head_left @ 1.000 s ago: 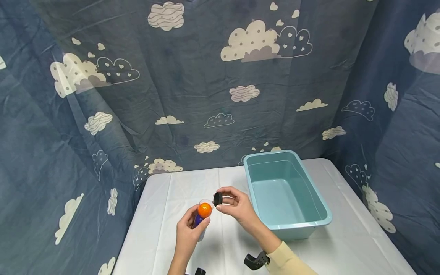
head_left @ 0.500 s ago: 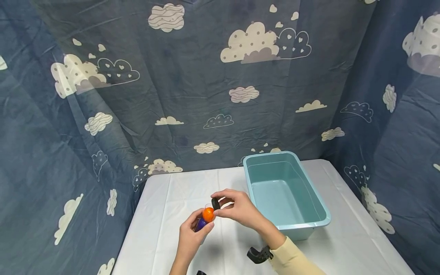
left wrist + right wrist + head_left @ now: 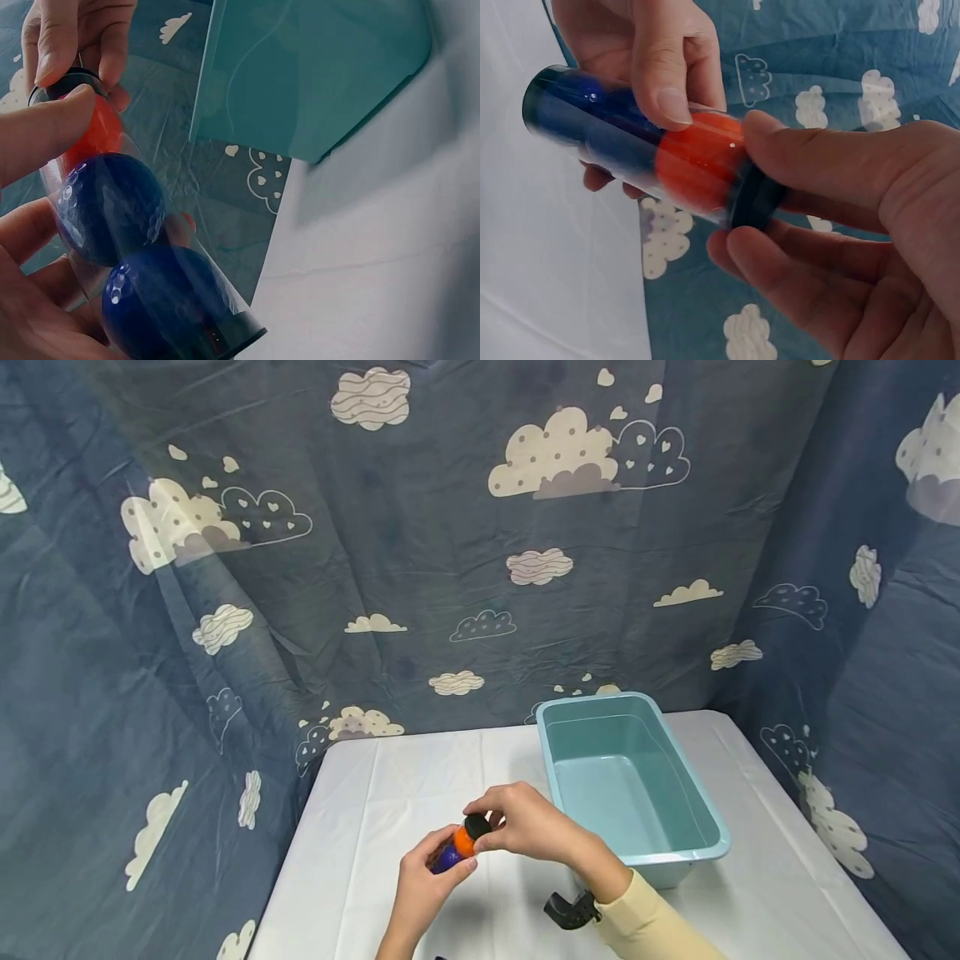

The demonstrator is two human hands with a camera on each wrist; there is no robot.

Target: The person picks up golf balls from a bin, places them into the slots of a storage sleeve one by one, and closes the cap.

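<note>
My left hand (image 3: 426, 883) grips a clear plastic tube (image 3: 201, 277) holding two dimpled blue balls (image 3: 111, 208) and an orange ball (image 3: 699, 161). The orange one lies nearest the capped end; a dark base closes the other. With thumb and fingers, my right hand (image 3: 538, 827) pinches a black cap (image 3: 757, 199), which sits at the tube's mouth against the rim. Whether it is fully seated I cannot tell. The tube is tilted above the white table, its capped end toward my right hand. Fingers cover part of its wall.
A light teal plastic tub (image 3: 637, 860) stands on the white-covered table (image 3: 360, 860), just beyond my right forearm. Dark blue cloud-print curtains (image 3: 420, 527) hang behind the table and along both sides.
My right hand has brought the black cap from beside the tube onto its mouth. My left hand has shifted slightly right and down, tilting the tube further toward the cap.
</note>
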